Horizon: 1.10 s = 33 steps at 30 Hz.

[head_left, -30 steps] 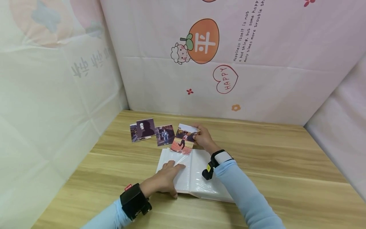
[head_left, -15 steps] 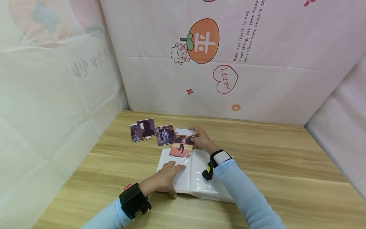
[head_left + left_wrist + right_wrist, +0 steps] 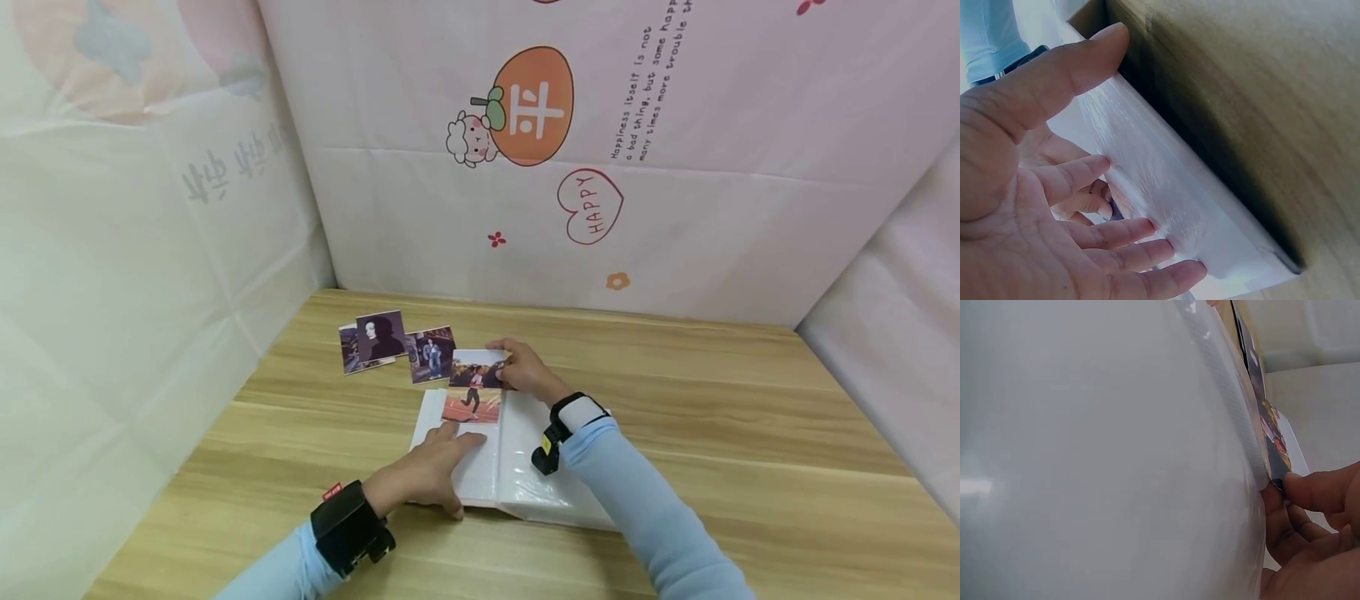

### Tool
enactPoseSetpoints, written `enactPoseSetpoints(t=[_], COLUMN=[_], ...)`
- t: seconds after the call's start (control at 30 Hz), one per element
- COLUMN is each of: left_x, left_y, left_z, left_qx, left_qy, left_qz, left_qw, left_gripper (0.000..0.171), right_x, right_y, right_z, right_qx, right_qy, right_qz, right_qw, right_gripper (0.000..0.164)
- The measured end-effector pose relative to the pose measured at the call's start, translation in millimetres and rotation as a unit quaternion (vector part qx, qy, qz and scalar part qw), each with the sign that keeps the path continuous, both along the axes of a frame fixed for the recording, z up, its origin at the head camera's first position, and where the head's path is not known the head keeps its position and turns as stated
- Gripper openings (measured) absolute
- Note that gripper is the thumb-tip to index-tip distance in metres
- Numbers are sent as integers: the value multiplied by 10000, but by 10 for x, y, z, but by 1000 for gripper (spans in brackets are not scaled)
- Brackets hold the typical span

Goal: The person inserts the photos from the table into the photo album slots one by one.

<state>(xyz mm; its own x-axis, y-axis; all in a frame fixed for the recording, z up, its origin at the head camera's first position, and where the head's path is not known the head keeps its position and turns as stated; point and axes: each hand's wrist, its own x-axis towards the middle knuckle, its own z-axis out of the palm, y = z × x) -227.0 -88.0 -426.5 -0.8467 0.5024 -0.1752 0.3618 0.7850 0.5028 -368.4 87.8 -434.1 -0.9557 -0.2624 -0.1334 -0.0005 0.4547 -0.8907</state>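
Note:
An open photo album [image 3: 540,492] with clear plastic pockets lies on the wooden table. My right hand [image 3: 527,371] pinches the right edge of a photo [image 3: 474,392] of a running person between thumb and fingers. The photo's lower part overlaps the top of the left page; in the right wrist view the thumb presses on the photo [image 3: 1279,447] beside the plastic. My left hand [image 3: 431,471] rests on the left page with fingers spread, their tips touching the plastic sleeve in the left wrist view. There the thumb [image 3: 1079,65] lies at the album's lower edge.
To the left of the held photo lies a photo of a person in denim [image 3: 431,354]. Further left, a dark portrait photo [image 3: 380,336] overlaps another photo [image 3: 351,350]. A printed white cloth [image 3: 420,217] hangs behind the table, with more cloth on both sides.
My right hand has moved the running-person photo toward me and slightly left, straightening it, so more of it overlaps the left page. The left hand stays nearly still.

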Motion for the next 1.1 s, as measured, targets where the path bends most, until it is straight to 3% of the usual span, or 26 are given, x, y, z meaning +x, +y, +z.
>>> enactPoseSetpoints(t=[0.37, 0.57, 1.1], left_x=[6, 4, -5], left_y=[2, 1, -16], left_z=[-2, 9, 11], left_qx=[-22, 75, 109], left_qy=[45, 135, 11], left_qz=[-58, -78, -120], left_qw=[10000, 9999, 9999], left_gripper=[97, 98, 96], right_x=[28, 43, 158], right_y=[17, 25, -12], right_z=[29, 19, 48], right_qx=[-38, 150, 557], right_qy=[-81, 97, 441], right_qz=[273, 452, 954], right_qw=[9996, 9988, 9929], right_gripper=[46, 48, 32])
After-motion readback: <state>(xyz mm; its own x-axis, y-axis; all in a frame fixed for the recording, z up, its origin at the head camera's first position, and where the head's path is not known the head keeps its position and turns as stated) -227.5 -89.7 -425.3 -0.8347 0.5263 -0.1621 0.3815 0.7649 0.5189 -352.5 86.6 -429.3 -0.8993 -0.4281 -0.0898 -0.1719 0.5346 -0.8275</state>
